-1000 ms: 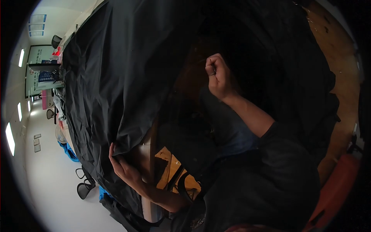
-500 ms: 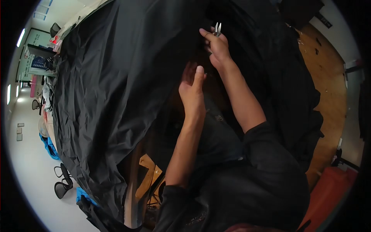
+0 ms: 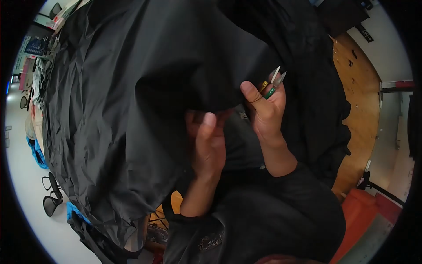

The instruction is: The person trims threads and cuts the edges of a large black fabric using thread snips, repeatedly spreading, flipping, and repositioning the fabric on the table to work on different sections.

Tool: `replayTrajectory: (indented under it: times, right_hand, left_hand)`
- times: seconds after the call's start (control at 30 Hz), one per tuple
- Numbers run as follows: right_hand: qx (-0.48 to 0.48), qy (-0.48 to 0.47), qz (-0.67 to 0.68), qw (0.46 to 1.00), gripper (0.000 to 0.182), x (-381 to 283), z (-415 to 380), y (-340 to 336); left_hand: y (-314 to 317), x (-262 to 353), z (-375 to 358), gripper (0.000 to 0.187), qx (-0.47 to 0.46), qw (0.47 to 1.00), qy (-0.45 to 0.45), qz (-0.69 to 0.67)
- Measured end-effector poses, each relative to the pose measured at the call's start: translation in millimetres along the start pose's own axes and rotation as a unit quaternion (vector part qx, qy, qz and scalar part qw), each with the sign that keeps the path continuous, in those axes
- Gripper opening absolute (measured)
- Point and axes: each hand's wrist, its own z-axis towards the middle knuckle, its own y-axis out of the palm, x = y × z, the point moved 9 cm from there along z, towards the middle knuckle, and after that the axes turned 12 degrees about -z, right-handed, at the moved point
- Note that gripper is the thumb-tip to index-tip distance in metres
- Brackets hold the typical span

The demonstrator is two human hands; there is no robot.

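A large spread of black fabric (image 3: 167,53) fills the middle of the view, with its near edge hanging over my lap. My left hand (image 3: 207,143) is closed on that edge, thumb on the near side and the other fingers partly hidden under the cloth. In my right hand (image 3: 269,112) is a small pair of thread snips (image 3: 273,82) with green and yellow on the body, blades pointing up and away from me and standing apart. The right thumb lies close to the fabric's right border.
More black cloth (image 3: 307,101) is heaped on the right, above a wooden floor (image 3: 358,88) with small scraps on it. An orange-red object (image 3: 358,215) stands at the lower right. Black chairs (image 3: 52,200) are at the left.
Both hands have come closer to me, the right one also shifting right with the snips. The fabric edge has been drawn toward me, and my left hand has closed on it.
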Motion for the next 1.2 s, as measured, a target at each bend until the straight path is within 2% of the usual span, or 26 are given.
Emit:
replayTrajectory:
  times: [0.03,0.1,0.17,0.2,0.23,0.27,0.3,0.33,0.4,0.47,0.5,0.57,0.6,0.67,0.73,0.77,0.83,0.87,0.97,1.0,1.07,1.13,1.17,1.2]
  right_hand:
    - [0.002,-0.010,-0.007,1.000,0.044,-3.9,-2.1,1.7]
    - [-0.001,-0.004,0.000,1.000,0.049,-6.7,-2.8,4.7]
    - [0.016,-0.029,-0.006,0.999,0.032,-14.8,-1.2,5.1]
    - [0.017,-0.036,-0.007,0.999,0.032,-18.5,-0.1,0.1]
    - [-0.013,-0.007,-0.050,0.999,0.022,-16.7,-0.3,-6.2]
    - [-0.042,0.023,-0.093,0.995,0.018,-14.4,-3.1,-9.9]
    - [0.006,0.032,-0.134,0.990,0.030,-17.0,-6.2,-20.7]
    - [0.018,-0.040,-0.194,0.980,0.028,-31.8,-10.0,-29.3]
    - [0.025,-0.189,-0.300,0.935,0.018,-70.8,-20.0,-21.2]
    - [0.011,-0.302,-0.410,0.860,0.013,-115.5,-26.1,19.2]
    - [-0.042,-0.289,-0.453,0.842,0.014,-120.2,-25.9,33.1]
    - [-0.079,-0.371,-0.516,0.768,0.014,-128.9,-26.7,59.8]
    - [-0.087,-0.393,-0.529,0.747,0.014,-130.1,-27.1,67.4]
    - [-0.099,-0.399,-0.538,0.736,0.014,-132.3,-26.3,72.3]
    - [-0.119,-0.401,-0.546,0.726,0.013,-133.1,-23.6,77.1]
    - [-0.129,-0.402,-0.547,0.723,0.014,-133.4,-22.2,79.0]
    - [-0.142,-0.403,-0.546,0.721,0.015,-132.5,-18.2,81.3]
    - [-0.144,-0.423,-0.558,0.699,0.015,-131.8,-18.4,83.0]
    - [-0.158,-0.452,-0.590,0.650,0.016,-128.7,-20.5,90.5]
    - [-0.168,-0.460,-0.607,0.626,0.017,-125.9,-21.6,94.1]
    - [-0.178,-0.449,-0.603,0.635,0.016,-114.6,-15.6,90.4]
    - [-0.187,-0.439,-0.598,0.644,0.015,-101.8,-10.4,85.2]
    - [-0.210,-0.413,-0.548,0.697,0.013,-97.6,-6.1,80.9]
    - [-0.232,-0.384,-0.493,0.745,0.012,-93.3,-2.1,76.9]
  left_hand:
    - [3.7,6.0,-2.5,0.040,0.000,0.998,0.022,0.064]
    - [4.1,5.3,3.8,0.036,0.002,0.999,-0.003,0.053]
    - [3.2,4.7,10.9,0.032,-0.002,0.999,-0.028,0.042]
    - [1.2,1.2,14.8,0.026,-0.017,0.998,-0.060,-0.026]
    - [2.4,-2.6,16.3,0.022,-0.030,0.991,-0.094,-0.094]
    - [4.6,-0.4,15.0,0.022,-0.034,0.990,-0.095,-0.097]
    - [5.0,3.4,12.7,0.019,-0.023,0.990,-0.093,-0.105]
    - [5.7,6.9,12.1,0.018,-0.010,0.990,-0.088,-0.113]
    - [19.8,14.7,13.0,0.018,-0.027,0.992,-0.069,-0.098]
    - [26.2,16.1,12.9,0.021,-0.039,0.995,-0.051,-0.080]
    - [27.3,15.5,13.2,0.020,-0.035,0.995,-0.045,-0.079]
    - [31.1,16.4,11.5,0.018,-0.038,0.995,-0.037,-0.080]
    - [30.9,18.1,10.8,0.019,-0.034,0.997,-0.024,-0.069]
    - [34.9,20.3,10.3,0.020,-0.034,0.998,-0.004,-0.062]
    - [26.7,27.1,9.9,0.017,0.059,0.997,0.041,0.007]
    - [25.6,28.7,8.9,0.017,0.061,0.997,0.046,0.005]
    - [24.0,36.2,6.5,0.018,0.066,0.989,0.066,0.111]
    - [23.7,38.9,5.5,0.019,0.069,0.984,0.074,0.146]
    - [24.5,38.9,3.9,0.025,0.080,0.979,0.035,0.184]
    - [15.3,34.7,2.7,0.025,0.122,0.960,-0.037,0.251]
    - [4.3,29.3,1.2,0.024,0.164,0.929,-0.107,0.314]
    - [6.0,35.9,9.7,0.019,0.165,0.935,-0.045,0.312]
    - [0.2,29.7,13.1,0.019,0.165,0.935,-0.044,0.311]
    - [0.3,24.3,19.6,0.017,0.121,0.964,0.001,0.237]
